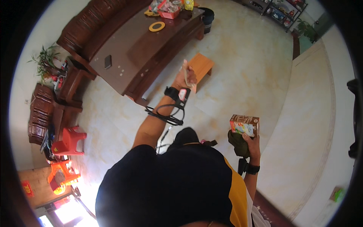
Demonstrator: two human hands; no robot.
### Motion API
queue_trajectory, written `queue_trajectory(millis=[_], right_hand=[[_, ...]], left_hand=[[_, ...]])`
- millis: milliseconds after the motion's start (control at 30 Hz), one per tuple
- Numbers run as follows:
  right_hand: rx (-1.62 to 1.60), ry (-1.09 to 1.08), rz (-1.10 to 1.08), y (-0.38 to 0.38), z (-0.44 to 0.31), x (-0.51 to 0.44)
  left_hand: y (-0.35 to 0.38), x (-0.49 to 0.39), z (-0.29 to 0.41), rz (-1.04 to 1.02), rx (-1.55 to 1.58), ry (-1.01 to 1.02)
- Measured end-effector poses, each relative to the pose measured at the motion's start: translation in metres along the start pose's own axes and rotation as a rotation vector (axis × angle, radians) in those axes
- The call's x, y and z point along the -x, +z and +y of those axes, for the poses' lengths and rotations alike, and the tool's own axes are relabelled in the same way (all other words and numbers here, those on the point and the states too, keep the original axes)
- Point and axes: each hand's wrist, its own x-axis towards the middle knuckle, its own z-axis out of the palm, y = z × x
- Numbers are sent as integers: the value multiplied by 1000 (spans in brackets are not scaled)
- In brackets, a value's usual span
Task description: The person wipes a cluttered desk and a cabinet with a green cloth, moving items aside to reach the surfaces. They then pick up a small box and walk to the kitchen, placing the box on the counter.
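My left hand (183, 78) is raised in front of me, its fingers curled around a thin pale item (187, 79) too small to identify. Behind that hand stands a low orange-brown wooden stool (202, 65). My right hand (253, 144) grips a small brown printed carton (245, 124) by its near end, thumb along the side. A bunched dark green cloth (238, 144) hangs in the same hand below the carton. A black wrist strap with a box-shaped device (183, 96) and a coiled black cable (167, 115) are on my left forearm.
A long dark wooden table (136, 45) bears a phone (108, 61), a yellow-rimmed disc (156, 26) and a filled red basket (169, 14). A black bin (208, 21) stands at its far end. Red (69, 142) and orange (63, 176) plastic seats are at the left.
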Motion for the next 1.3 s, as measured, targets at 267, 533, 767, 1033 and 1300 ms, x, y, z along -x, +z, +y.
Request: queue_trajectory(millis=[267,533,767,1033,1300], right_hand=[[-6,-9,78,27,5,-18],[-105,-96,212,81,-34,-19],[-35,8,127,100,-81,-36],[218,-17,-30,110,-123,-148],[168,-5,-169,132,-160,-225]], left_hand=[[-32,2,35,80,123,56],[-58,-43,59,459,-31,40],[-32,-41,61,626,102,10],[-52,-25,89,702,118,11],[-91,-57,107,698,166,90]])
